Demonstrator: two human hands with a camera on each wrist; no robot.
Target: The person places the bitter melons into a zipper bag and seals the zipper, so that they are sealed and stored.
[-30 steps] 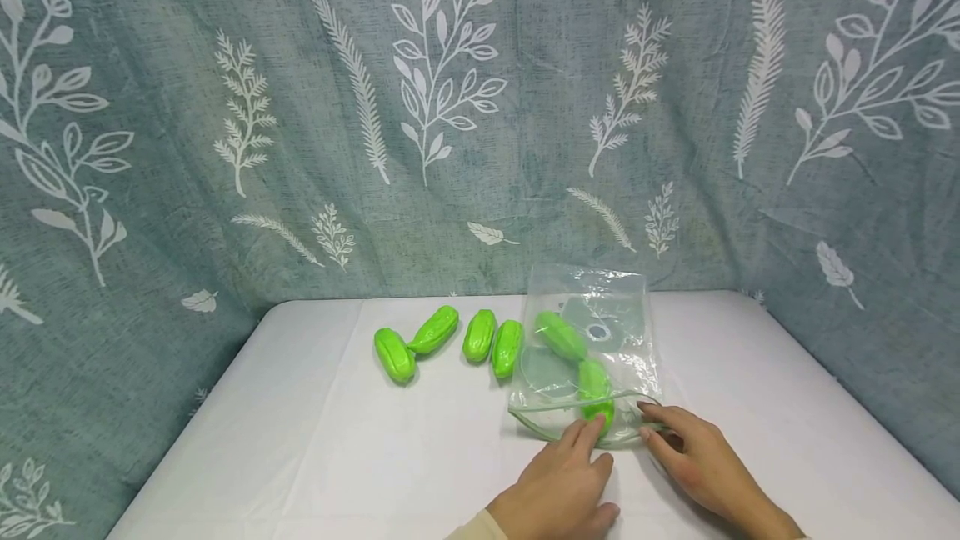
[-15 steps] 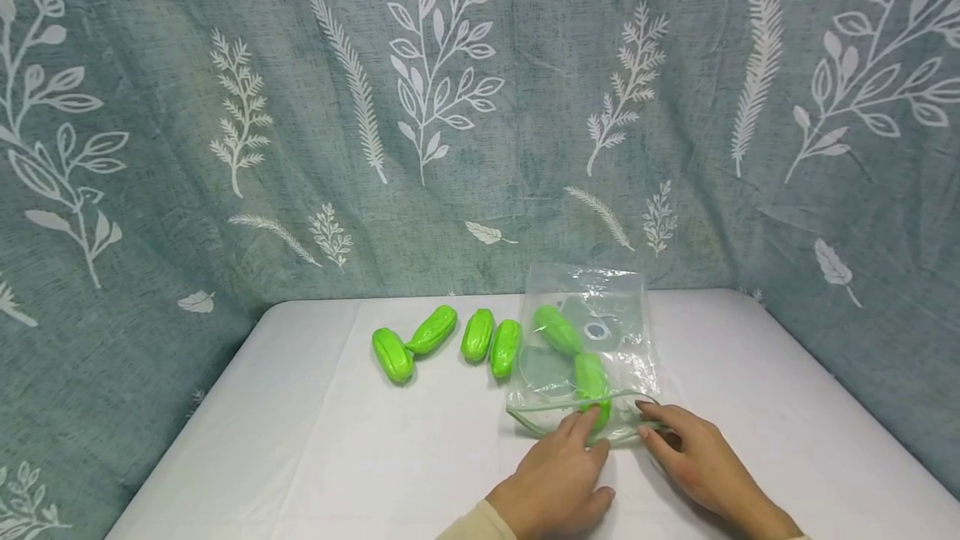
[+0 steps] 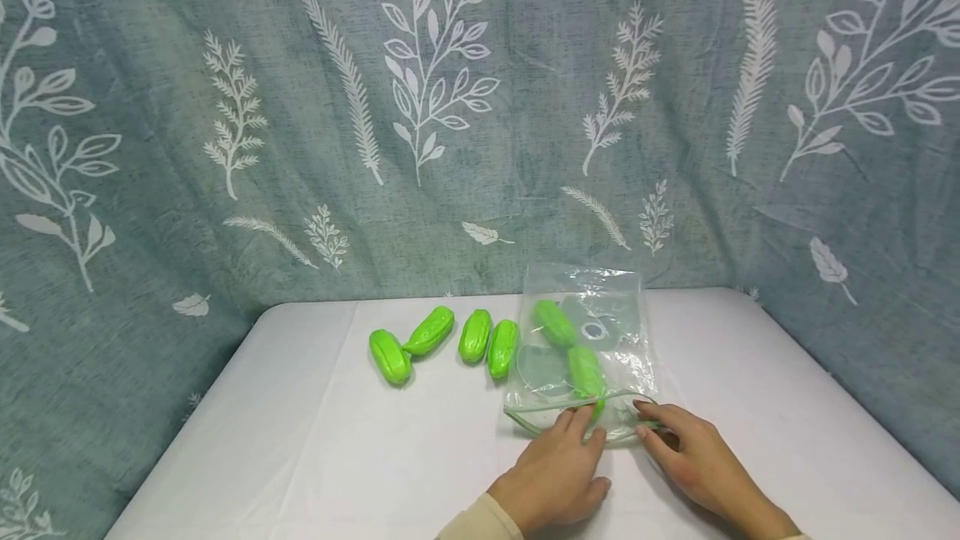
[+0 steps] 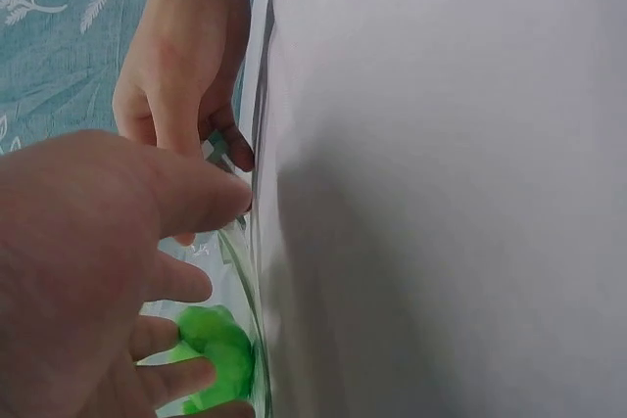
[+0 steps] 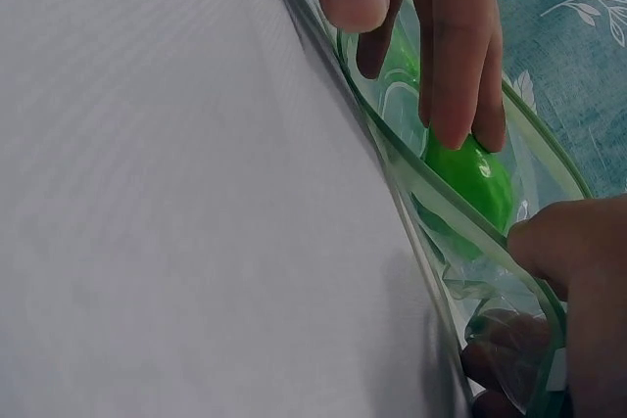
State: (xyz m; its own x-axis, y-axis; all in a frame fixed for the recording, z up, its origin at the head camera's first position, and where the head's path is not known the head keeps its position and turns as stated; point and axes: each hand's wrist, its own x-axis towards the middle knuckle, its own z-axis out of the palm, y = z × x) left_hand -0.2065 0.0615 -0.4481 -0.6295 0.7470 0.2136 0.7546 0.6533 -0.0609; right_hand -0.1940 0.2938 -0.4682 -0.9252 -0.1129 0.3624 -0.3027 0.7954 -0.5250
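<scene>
A clear zip bag point(image 3: 636, 361) with a green-edged mouth lies flat, its opening toward me. My right hand point(image 3: 693, 452) pinches the right side of the mouth between thumb and fingers. With fingers extended into the opening, my left hand point(image 3: 551, 469) touches the near end of a bright green, shiny oblong piece point(image 3: 586, 372) inside the bag. Those fingertips meet the green piece point(image 5: 480, 183) in the right wrist view, where the bag's rim point(image 5: 411, 168) gapes. Deeper in the bag lies a second green piece point(image 3: 553, 323).
Several similar green pieces lie left of the bag on the white-covered table point(image 3: 375, 457): one beside it point(image 3: 502, 349), others farther left point(image 3: 389, 357). A leaf-patterned blue-green curtain point(image 3: 337, 148) hangs behind and along both sides.
My left hand has pushed the nearer green piece farther into the bag, and the deeper piece has shifted slightly back. My right hand keeps its hold on the bag's mouth.
</scene>
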